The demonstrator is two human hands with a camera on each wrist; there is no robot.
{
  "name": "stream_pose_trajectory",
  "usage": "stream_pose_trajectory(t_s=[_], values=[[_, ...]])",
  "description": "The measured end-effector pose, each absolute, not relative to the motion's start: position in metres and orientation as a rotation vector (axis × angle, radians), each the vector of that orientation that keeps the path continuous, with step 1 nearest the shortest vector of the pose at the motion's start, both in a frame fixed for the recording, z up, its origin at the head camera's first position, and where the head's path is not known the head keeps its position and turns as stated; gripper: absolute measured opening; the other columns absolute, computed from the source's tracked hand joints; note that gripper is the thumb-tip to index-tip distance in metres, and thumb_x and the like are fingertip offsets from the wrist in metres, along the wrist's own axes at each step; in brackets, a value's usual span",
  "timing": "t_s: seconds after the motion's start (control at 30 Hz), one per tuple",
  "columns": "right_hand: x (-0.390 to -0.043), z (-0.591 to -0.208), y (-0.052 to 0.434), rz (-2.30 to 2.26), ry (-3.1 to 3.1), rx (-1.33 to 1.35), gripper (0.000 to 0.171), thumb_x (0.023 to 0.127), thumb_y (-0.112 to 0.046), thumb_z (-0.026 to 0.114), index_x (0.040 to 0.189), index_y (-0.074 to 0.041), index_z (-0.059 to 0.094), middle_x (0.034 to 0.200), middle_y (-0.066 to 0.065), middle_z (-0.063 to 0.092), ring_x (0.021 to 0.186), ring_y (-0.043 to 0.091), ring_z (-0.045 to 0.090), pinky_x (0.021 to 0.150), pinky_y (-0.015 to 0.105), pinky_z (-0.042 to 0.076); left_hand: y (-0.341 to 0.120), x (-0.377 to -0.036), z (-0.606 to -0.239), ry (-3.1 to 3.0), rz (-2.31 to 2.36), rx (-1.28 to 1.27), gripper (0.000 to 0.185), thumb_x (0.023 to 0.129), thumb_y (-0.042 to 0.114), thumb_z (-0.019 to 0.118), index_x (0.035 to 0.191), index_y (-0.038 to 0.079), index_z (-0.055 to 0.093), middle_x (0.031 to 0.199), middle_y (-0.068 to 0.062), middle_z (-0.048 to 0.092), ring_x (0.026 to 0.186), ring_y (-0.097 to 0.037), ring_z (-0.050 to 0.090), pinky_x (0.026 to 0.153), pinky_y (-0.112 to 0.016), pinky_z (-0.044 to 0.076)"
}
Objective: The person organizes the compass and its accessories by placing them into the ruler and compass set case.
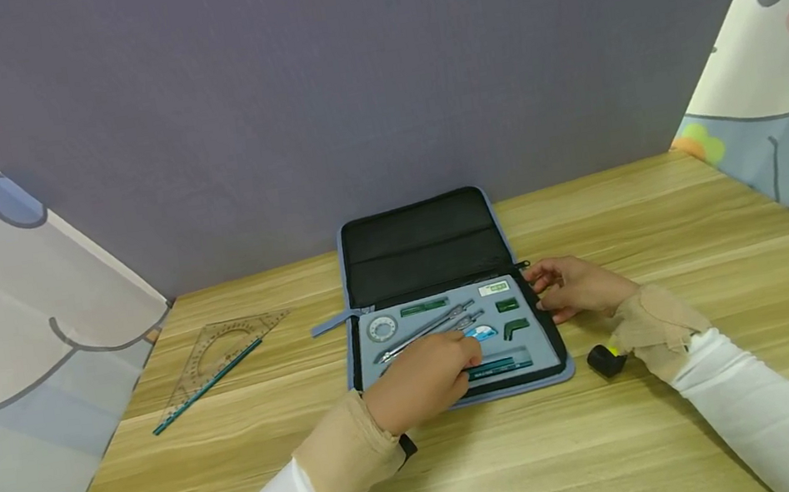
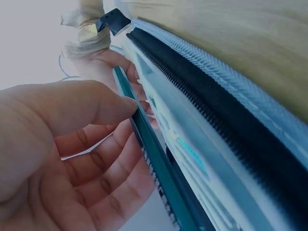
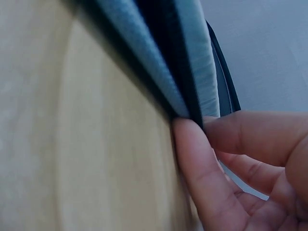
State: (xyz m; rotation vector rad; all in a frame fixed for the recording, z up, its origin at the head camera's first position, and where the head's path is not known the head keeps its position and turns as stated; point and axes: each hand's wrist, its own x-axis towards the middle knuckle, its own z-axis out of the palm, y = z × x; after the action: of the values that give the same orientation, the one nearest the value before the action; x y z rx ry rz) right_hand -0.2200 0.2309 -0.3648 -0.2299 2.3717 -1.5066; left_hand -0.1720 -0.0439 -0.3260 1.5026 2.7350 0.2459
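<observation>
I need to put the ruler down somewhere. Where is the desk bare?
Bare wood lies between the set square and the case, along the near edge below both hands, and right of the right hand toward the curtain. It is crowded inside the case, around the left hand.

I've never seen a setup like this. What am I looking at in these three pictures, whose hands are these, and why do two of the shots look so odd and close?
No machine here: a person works with bare hands, wearing three cameras. The wide picture comes from the head; the two close ones come from the wrists, hence the strange angles.

On the wooden table lies an open zip case of drawing tools, with a compass in its foam tray. To the left lie a clear set square and a green pencil beside it.

The left hand pinches a teal ruler at the case's near edge; the left wrist view shows the thumb on it. The right hand grips the case's right edge, seen close in the right wrist view.
</observation>
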Motion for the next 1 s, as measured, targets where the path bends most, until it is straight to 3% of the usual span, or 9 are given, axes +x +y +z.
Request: stream_pose_trajectory(t_s=[0.37,0.67,0.83,1.0], values=[[-0.220,-0.366,0.228,-1.512,2.360,-0.214,0.049,0.085,0.002,0.056,0.130,0.010,0.038,0.108,0.021,0.046,0.081,0.019,0.055,0.063,0.032,0.055,-0.030,-0.178,-0.329,2.726,0.196,1.511,0.019,0.084,-0.002,0.062,0.098,0.010,0.068,0.090,0.001,0.062,0.076,-0.006,0.055,0.067,-0.015,0.043],[-0.219,-0.365,0.227,-1.514,2.357,-0.208,0.050,0.085,0.001,0.056,0.131,0.010,0.038,0.107,0.020,0.047,0.081,0.018,0.057,0.064,0.033,0.055,-0.022,-0.184,-0.334,2.725,0.160,1.525,0.018,0.084,0.000,0.064,0.098,0.011,0.068,0.091,0.001,0.064,0.079,-0.007,0.057,0.070,-0.016,0.045],[-0.220,-0.365,0.229,-1.514,2.357,-0.214,0.050,0.085,0.002,0.056,0.131,0.010,0.037,0.106,0.020,0.046,0.081,0.018,0.057,0.063,0.032,0.055,-0.024,-0.187,-0.338,2.712,0.169,1.504,0.018,0.083,-0.001,0.064,0.095,0.012,0.069,0.087,0.001,0.061,0.072,-0.006,0.049,0.065,-0.016,0.040],[-0.220,-0.364,0.230,-1.509,2.360,-0.224,0.050,0.085,0.002,0.056,0.130,0.011,0.037,0.106,0.020,0.046,0.080,0.018,0.056,0.063,0.032,0.055,-0.025,-0.188,-0.339,2.689,0.195,1.532,0.018,0.083,-0.002,0.064,0.094,0.012,0.069,0.091,0.001,0.063,0.078,-0.007,0.053,0.069,-0.017,0.043]])
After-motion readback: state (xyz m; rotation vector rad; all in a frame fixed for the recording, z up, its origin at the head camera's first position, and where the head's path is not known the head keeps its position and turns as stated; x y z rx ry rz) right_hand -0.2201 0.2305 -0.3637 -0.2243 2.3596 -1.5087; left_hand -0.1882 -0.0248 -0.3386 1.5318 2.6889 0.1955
